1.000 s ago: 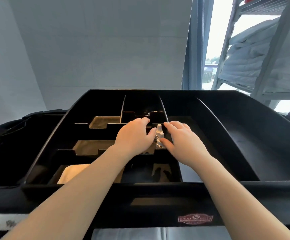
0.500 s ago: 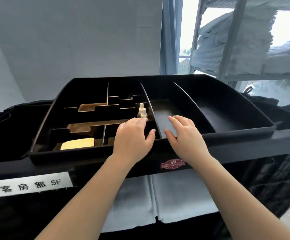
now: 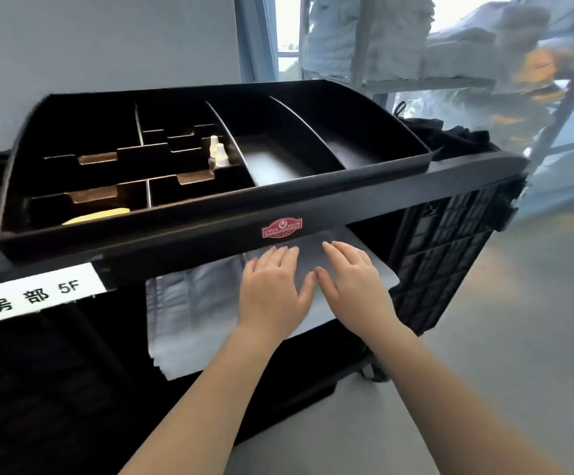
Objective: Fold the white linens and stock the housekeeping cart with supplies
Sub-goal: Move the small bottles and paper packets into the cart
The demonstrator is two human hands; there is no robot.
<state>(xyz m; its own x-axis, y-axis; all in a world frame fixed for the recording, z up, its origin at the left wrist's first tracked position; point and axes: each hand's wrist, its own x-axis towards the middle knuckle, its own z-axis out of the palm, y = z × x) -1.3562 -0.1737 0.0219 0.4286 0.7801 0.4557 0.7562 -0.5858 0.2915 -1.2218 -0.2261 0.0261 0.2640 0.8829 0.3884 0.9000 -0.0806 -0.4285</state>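
A black housekeeping cart (image 3: pixel 364 204) carries a divided top tray (image 3: pixel 374 166). Two small white bottles (image 3: pixel 217 155) stand upright in one of its middle compartments. A yellow item (image 3: pixel 98 216) lies in the front left compartment. On the shelf below the tray lie folded white linens (image 3: pixel 193 310). My left hand (image 3: pixel 273 289) and my right hand (image 3: pixel 354 286) hover side by side just in front of the shelf, over the linens, fingers straight and holding nothing.
A white label (image 3: pixel 28 298) with characters and "5F" is on the cart's front left. A metal rack (image 3: pixel 361 42) with stacked white linens (image 3: pixel 398 32) stands behind at the right by the window. A black fabric bag (image 3: pixel 450 135) hangs at the cart's right end. Grey floor lies to the right.
Both hands let go of the two bottles in the tray, drew back over its front rim and dropped to the linen shelf. The view pulled back and down.
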